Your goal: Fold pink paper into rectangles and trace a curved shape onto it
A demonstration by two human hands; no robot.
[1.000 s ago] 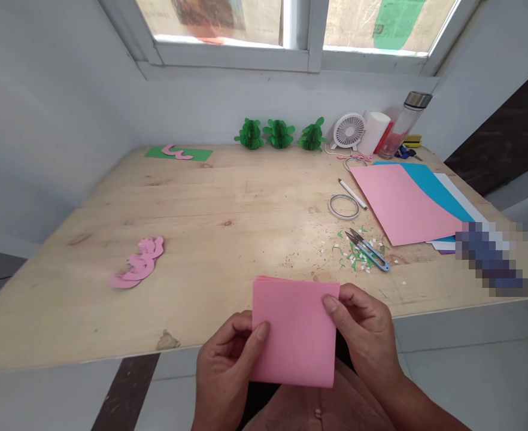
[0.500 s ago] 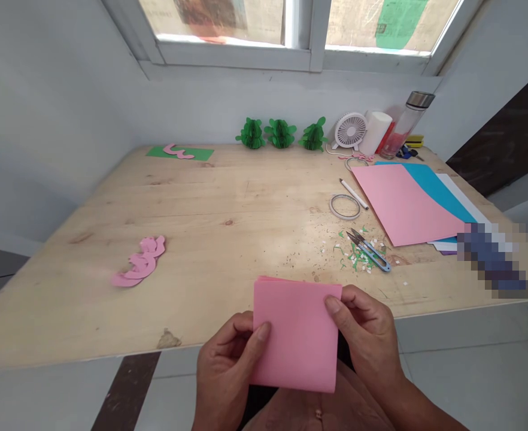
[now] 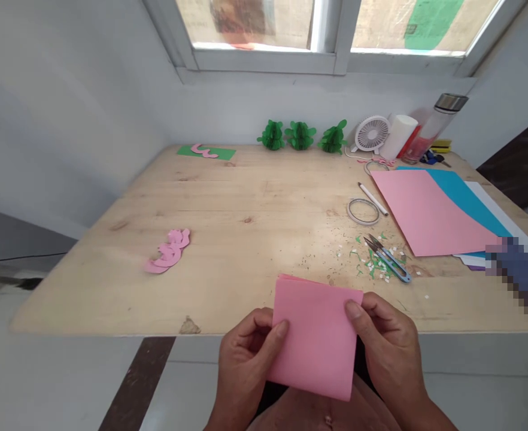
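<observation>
Currently holding a pink paper square point(image 3: 315, 338) in both hands, low in front of a brownish garment point(image 3: 329, 407) and just by the near edge of a wooden table point(image 3: 246, 257). Pinching its left edge with the left hand point(image 3: 248, 359), laying the thumb on the front face and curling the fingers behind. Pinching it near the upper right corner with the right hand point(image 3: 392, 344), likewise setting the thumb in front and the fingers behind. Tilting the square slightly, right side lower, and showing more than one layer along the top edge.

Facing, beyond the paper, a pile of wavy pink cutouts point(image 3: 169, 254) on the left, well apart from the hands. Seeing, on the right, blue-handled thread snips point(image 3: 394, 261) resting with blades apart among green and white scraps point(image 3: 373, 267). Noticing farther off a ring of tape point(image 3: 363, 223) just beside a white pen point(image 3: 373, 199), and right of both a large pink sheet point(image 3: 430, 212) overlapping blue paper point(image 3: 468, 197).

Facing, near the back, a green paper strip point(image 3: 225, 154) bearing a curvy pink piece point(image 3: 205, 153). Seeing three green paper figures point(image 3: 300, 136) standing in a row by the wall point(image 3: 228, 102), then, going right, a small white fan point(image 3: 372, 134), a white cylinder point(image 3: 398, 137) and a metal-capped bottle point(image 3: 433, 129). Facing, farthest of all, a window point(image 3: 264, 27) above the tabletop.
</observation>
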